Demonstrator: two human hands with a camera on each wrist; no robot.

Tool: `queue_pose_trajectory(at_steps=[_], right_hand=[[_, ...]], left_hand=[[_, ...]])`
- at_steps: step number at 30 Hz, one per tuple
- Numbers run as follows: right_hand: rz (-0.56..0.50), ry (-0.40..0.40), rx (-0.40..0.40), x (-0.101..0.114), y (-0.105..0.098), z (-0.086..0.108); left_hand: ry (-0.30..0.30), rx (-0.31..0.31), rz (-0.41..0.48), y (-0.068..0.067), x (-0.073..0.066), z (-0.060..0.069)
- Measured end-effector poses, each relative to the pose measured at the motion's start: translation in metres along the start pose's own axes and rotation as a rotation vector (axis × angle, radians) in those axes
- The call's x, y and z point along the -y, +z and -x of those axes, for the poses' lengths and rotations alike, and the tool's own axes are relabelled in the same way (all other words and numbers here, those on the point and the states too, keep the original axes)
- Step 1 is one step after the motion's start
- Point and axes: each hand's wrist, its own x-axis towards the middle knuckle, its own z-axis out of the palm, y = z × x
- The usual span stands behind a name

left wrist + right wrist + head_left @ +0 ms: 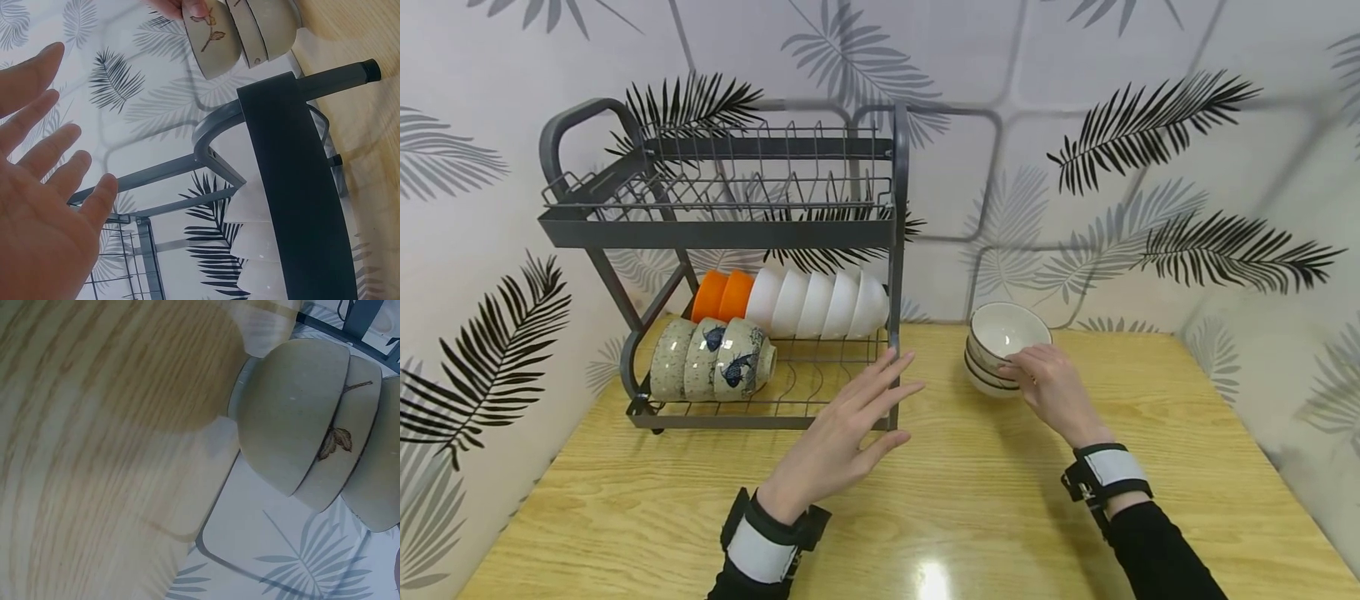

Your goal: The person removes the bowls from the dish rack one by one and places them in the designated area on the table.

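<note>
Right fingers: the rim of the top bowl (1004, 327) is pinched by the right hand (1054, 385), with a fingertip seen against the outer wall in the left wrist view.
Left fingers: straight and spread apart, the left hand (842, 437) being held before the right end of the rack, with the thumb set off from the rest.
Gripped bowl: cream inside, dark-edged, marked outside with a brown sprig; tilted above the other two of its stack. Whether the bowl beneath is touched cannot be told.
Lower bowls: two cream bowls (987, 382), nested one in the other and stood on the table (970, 500) near its back edge, right of the rack.
Wrists: each is wrapped by a black and white strap (1112, 467), below which black sleeves (1157, 550) are seen.
Dish rack: a dark grey two-tier rack (722, 234) is stood at the left of the table.
Lower tier, front: three speckled bowls (703, 367) are set on their sides in a nested row, two with blue fish showing.
Lower tier, back: two orange bowls (721, 297) are followed rightward by five white bowls (816, 307).
Backdrop: the wall (1097, 42) is patterned with grey and black leaves.
</note>
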Motion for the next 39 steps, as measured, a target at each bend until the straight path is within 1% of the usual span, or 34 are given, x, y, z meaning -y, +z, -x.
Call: queue_pose_trajectory(at_steps=[6, 12, 16, 19, 22, 24, 27, 30, 33, 35, 39], right_hand=[[0.012, 0.046, 0.012, -0.001, 0.005, 0.003], [0.016, 0.103, 0.044, -0.002, 0.008, 0.005], [-0.002, 0.106, 0.065, -0.003, 0.007, 0.003], [-0.027, 0.113, 0.098, -0.002, 0.004, 0.0], [-0.045, 0.153, 0.136, 0.0, 0.002, -0.001], [-0.055, 0.197, 0.144, 0.003, -0.001, 0.002], [-0.074, 0.256, 0.11, 0.009, -0.005, 0.007], [-0.102, 0.291, 0.055, 0.017, -0.01, 0.013], [-0.129, 0.3, 0.009, 0.025, -0.014, 0.015], [-0.143, 0.304, -0.008, 0.029, -0.017, 0.016], [-0.163, 0.291, -0.001, 0.04, -0.023, 0.016]], left_hand=[[0.006, 0.0, 0.0, 0.0, 0.0, -0.001], [0.009, -0.002, -0.002, 0.0, 0.0, -0.002], [0.011, -0.008, -0.003, 0.0, 0.0, -0.002], [0.008, -0.007, 0.002, 0.0, 0.001, -0.002], [0.005, -0.005, 0.008, 0.0, 0.001, -0.001], [0.007, -0.007, 0.008, 0.0, 0.001, -0.001], [0.018, -0.01, -0.004, 0.001, 0.001, -0.001], [0.024, -0.01, -0.015, 0.002, 0.001, 0.0], [0.02, -0.002, -0.011, 0.002, 0.001, 0.001], [0.016, 0.005, -0.008, 0.001, 0.001, 0.001], [0.011, 0.014, -0.014, 0.001, 0.0, 0.001]])
